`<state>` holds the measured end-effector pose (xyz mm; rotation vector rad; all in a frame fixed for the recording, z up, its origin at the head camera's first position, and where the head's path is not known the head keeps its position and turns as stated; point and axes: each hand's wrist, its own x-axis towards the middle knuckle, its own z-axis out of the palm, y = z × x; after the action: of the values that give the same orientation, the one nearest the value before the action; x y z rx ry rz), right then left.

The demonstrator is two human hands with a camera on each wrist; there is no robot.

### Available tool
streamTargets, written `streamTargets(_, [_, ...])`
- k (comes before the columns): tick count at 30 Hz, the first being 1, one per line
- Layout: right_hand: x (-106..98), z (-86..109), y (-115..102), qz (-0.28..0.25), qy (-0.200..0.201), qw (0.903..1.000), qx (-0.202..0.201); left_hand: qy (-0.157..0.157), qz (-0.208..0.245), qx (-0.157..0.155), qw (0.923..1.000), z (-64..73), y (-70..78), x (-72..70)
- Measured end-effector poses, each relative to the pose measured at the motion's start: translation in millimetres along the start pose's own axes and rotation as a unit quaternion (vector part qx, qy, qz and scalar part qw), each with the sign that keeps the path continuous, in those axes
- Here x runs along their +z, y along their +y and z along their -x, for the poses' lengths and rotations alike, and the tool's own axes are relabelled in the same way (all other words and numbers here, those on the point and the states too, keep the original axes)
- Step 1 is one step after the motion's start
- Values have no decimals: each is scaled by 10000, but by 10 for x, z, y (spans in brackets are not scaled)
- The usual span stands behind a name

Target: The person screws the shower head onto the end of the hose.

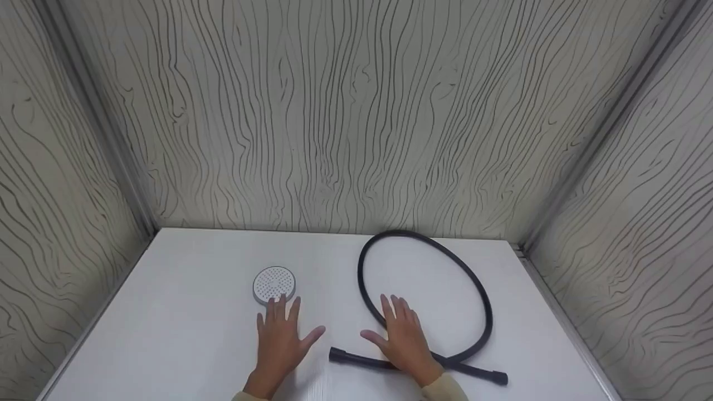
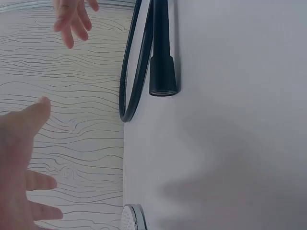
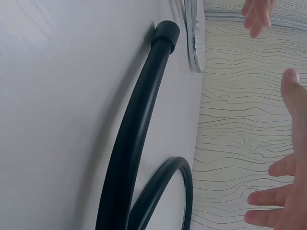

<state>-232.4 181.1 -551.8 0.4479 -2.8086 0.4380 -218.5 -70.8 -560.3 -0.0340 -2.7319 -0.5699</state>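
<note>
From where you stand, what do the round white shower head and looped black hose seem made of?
Round white shower head: probably plastic, matt; its dotted face shows no metallic glint.
Looped black hose: likely rubber or plastic, satin; smooth curve, soft highlights.

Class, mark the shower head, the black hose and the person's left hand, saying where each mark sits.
Shower head (image 1: 273, 282): head view, on its round, dotted face.
Black hose (image 3: 135, 120): right wrist view, on the stretch below its end fitting.
Left hand (image 1: 278, 344): head view, on its back.
</note>
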Motion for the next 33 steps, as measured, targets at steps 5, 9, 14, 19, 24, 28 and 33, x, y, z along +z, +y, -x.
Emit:
streamTargets(5, [-7,10,-3,-28,-71,10000,-8,-175,212,-214,9994,-9,-38,-26])
streamTargets(9, [-8,17,-1,-134,-172,9998,5,-323,536,-384,9973,-24,-76,-35])
streamTargets(14, [7,24,6,-301,-237,9993,45,-416,931,-606,9929,-44,-113,-46])
streamTargets(19, [18,43,3,-392,-153,9991,62,-418,1163,-853,9887,-59,-137,-75])
streamTargets(24, [17,56,-12,-376,56,9993,-63,-532,1497,-1177,9803,-74,-160,-109])
streamTargets(28, [24,56,-19,-449,-6,9990,-27,-611,1725,-1329,9741,-89,-189,-121])
streamTargets(33, [26,56,-23,-624,-163,9979,2,-653,2051,-1515,9647,-109,-236,-126])
